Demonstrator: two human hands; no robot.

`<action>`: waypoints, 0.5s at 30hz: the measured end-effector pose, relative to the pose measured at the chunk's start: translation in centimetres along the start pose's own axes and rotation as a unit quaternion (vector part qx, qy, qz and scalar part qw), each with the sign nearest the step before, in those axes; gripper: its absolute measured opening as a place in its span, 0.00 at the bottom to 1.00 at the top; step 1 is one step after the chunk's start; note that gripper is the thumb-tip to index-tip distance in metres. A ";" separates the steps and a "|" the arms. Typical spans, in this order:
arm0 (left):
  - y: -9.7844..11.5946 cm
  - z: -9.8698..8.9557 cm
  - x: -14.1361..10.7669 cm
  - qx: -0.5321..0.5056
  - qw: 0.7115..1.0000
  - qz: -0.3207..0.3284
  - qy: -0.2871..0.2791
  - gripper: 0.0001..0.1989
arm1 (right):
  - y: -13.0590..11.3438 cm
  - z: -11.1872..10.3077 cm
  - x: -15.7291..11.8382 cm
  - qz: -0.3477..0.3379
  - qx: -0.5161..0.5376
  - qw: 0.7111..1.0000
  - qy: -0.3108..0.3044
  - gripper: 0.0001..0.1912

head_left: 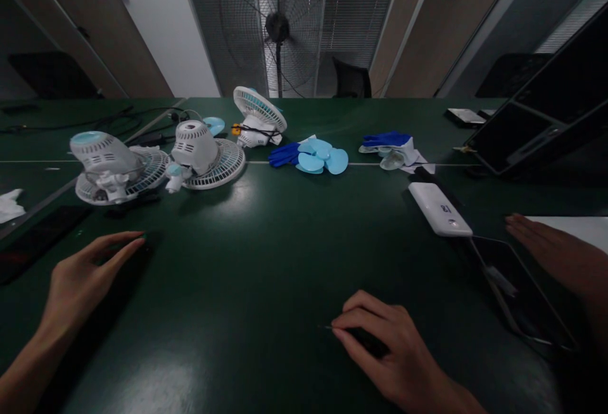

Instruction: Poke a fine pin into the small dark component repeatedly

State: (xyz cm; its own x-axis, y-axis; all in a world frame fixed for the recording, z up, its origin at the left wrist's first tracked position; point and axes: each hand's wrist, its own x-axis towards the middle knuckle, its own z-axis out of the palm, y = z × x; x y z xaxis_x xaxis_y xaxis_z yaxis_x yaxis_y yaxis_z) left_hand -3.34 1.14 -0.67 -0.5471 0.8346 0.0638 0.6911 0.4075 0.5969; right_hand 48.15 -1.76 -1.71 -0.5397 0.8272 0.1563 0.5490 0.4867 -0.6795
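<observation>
My left hand [83, 281] is over the left side of the green table [266, 243], thumb and forefinger pinched together. Something tiny and greenish may be at its fingertips, too small to name. Low at the right, my right hand [389, 344] pinches a thin pointed metal piece [325, 326] whose tip sticks out to the left. Beyond my left hand, two white fan heads [111, 164] [202, 154] lie grille down. A third small fan [259, 119] is tilted farther back. A light-blue fan blade [323, 156] rests against a blue glove [284, 154].
A white power bank [439, 208] and a dark phone [522, 290] lie at the right, near another person's hand [555, 252]. Gloves [392, 147] lie farther back. A black case [541, 97] stands at the right edge. Cables [109, 119] cross the far left.
</observation>
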 end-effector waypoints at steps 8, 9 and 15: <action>-2.9 -1.4 1.0 0.013 0.999 0.009 -0.052 0.32 | 0.0 -0.1 0.2 -0.013 -0.002 1.000 0.019 0.07; -3.1 -1.4 1.0 0.011 0.999 0.004 -0.048 0.32 | 0.0 -0.1 0.3 -0.012 -0.001 1.000 0.021 0.07; -3.2 -1.3 1.1 0.000 0.999 -0.003 -0.043 0.32 | -0.1 -0.2 0.5 -0.018 0.016 0.999 0.023 0.08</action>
State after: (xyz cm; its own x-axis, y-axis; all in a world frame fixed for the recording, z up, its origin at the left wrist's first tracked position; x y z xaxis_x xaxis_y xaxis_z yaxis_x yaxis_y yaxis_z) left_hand -6.73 0.26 -1.51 -0.5093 0.8606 -0.0081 0.6878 0.4127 0.5971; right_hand 47.98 -1.33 -1.41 -0.5287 0.8218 0.2123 0.5088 0.5071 -0.6957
